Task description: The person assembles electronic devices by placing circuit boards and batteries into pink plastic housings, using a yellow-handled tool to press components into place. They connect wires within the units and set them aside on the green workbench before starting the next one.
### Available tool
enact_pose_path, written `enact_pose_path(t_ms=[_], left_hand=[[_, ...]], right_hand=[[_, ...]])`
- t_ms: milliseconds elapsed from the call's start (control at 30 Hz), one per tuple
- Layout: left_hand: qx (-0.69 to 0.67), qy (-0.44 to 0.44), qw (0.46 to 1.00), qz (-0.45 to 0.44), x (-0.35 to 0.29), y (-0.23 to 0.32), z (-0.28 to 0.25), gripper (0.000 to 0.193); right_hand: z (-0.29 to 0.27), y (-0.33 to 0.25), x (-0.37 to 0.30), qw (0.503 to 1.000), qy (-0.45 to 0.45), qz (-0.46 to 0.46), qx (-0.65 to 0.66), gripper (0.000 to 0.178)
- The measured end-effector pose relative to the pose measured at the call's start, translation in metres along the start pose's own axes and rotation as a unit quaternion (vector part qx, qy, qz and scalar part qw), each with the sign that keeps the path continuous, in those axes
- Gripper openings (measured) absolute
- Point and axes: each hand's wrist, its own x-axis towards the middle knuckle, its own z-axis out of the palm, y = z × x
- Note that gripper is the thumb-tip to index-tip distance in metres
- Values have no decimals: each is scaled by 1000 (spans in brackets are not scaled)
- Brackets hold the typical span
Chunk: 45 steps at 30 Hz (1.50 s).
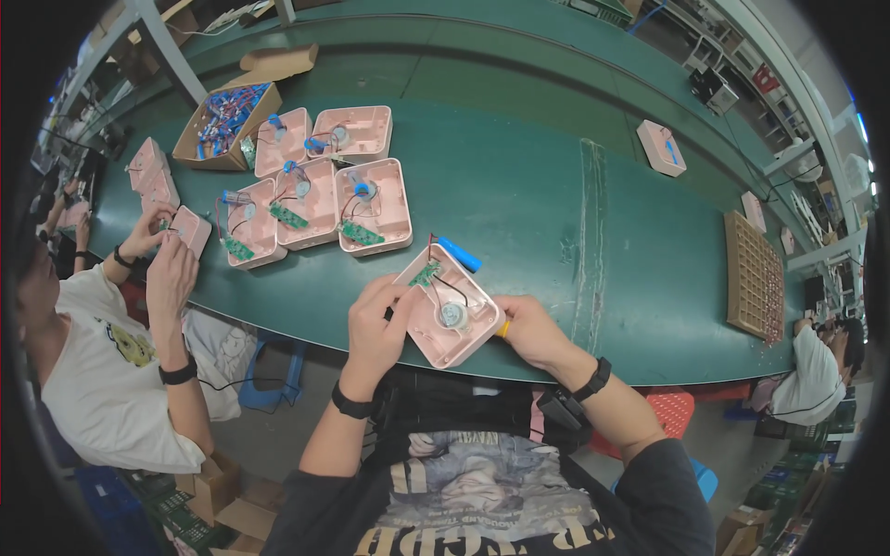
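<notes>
At the table's near edge a pink plastic housing [445,345] lies tilted, its open side up. In it are a round silvery part [452,316] with dark wires and a small green circuit board [425,275] at the upper left corner. A blue cylindrical battery [460,254] hangs by wires just past the far rim. My left hand [378,320] is closed on the housing's left side, fingertips close to the board. By the right wall my right hand [532,328] is closed round a yellow piece [503,329]; its kind is mostly hidden.
Several similar pink housings [375,208] with boards and batteries stand at the left. Behind them is a cardboard box [192,139] of blue batteries. A co-worker [120,361] handles a housing on my left. A gridded tray [747,278] lies far right.
</notes>
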Motion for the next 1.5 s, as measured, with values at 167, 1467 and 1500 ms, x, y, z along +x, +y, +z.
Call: enact_pose_path(t_ms=[167,1467,1500], left_hand=[[-5,3,1000,-8,2,-3,0,13],[107,13,987,121,13,-18,14,8],[109,11,987,118,13,-16,13,7]], right_hand=[[-2,-2,4,1000,4,-2,6,24],[-54,-92,94,848,-39,-179,-498,49],[-54,-93,83,908,-31,-133,-397,49]])
